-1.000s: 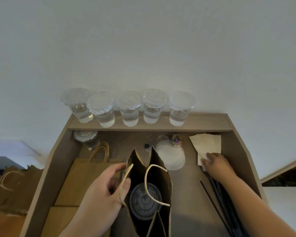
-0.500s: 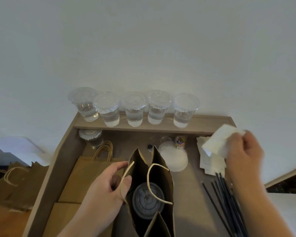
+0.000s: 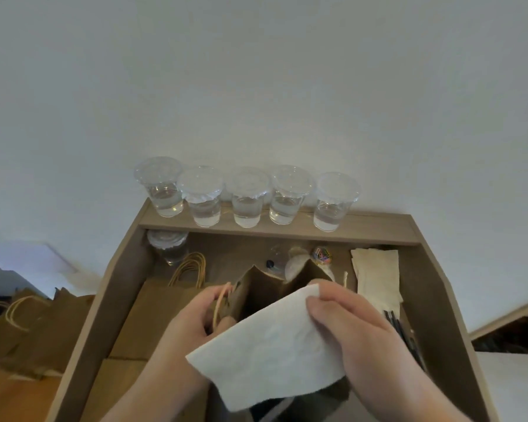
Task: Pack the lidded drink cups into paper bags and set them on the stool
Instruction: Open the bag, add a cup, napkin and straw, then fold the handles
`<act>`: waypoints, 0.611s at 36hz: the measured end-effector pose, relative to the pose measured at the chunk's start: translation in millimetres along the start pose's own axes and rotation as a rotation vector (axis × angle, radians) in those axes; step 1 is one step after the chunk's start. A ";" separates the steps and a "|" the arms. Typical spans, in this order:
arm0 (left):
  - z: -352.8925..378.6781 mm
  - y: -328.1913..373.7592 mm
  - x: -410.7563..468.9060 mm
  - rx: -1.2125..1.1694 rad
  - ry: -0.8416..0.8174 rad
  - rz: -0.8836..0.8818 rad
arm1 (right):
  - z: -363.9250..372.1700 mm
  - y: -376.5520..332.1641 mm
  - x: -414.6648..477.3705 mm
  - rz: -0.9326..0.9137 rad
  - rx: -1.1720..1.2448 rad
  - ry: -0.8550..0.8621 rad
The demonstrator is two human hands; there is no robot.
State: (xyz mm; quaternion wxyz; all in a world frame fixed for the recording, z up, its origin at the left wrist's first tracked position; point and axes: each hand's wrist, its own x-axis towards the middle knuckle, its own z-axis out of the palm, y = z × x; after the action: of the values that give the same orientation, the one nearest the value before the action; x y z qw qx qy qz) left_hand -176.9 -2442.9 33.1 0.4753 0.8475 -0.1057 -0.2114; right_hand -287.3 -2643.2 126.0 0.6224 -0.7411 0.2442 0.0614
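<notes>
Paper bag [image 3: 256, 287] standing open between raised side walls [image 3: 116, 300], left hand [image 3: 189, 327] hooking its grip round the handle [image 3: 221, 303], right hand [image 3: 357, 327] pinching a napkin [image 3: 272, 345] in its grip over the bag's mouth, lidded cups [image 3: 247, 196] lining the back ledge [image 3: 378, 229].

5 lidded cups [image 3: 247, 197] behind upright bag [image 3: 245, 289]

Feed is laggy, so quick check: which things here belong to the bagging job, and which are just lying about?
In the job: open paper bag, white napkin held over it, five lidded cups on the shelf, flat spare bags, napkin stack.
Lying about for now: black straws, small multicoloured object.
</notes>
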 end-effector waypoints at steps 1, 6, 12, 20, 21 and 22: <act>-0.1 -1.0 0.1 -0.020 0.004 -0.015 | -3.2 2.1 0.7 -0.024 0.002 0.068; -2.9 1.1 -4.2 -0.078 0.000 0.038 | -10.4 5.6 10.5 -0.256 -0.167 0.369; -7.1 -1.6 -4.9 -0.023 0.019 0.060 | -16.0 22.8 18.1 -0.368 -0.597 0.335; -3.4 1.4 -4.3 -0.080 -0.036 0.121 | -6.9 17.3 0.6 -0.433 -0.755 -0.142; -3.9 1.8 -5.5 -0.095 -0.041 0.127 | -9.8 12.8 -8.1 -0.465 -0.661 -0.140; -4.2 1.5 -6.5 -0.130 -0.052 0.117 | -14.2 8.1 -16.5 -0.499 -0.566 -0.182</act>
State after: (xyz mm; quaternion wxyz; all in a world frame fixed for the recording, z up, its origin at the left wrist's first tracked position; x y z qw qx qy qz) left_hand -180.8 -2438.0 37.9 0.5378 0.8016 -0.1535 -0.2114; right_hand -308.4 -2652.8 128.3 0.4082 -0.9117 -0.0262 0.0386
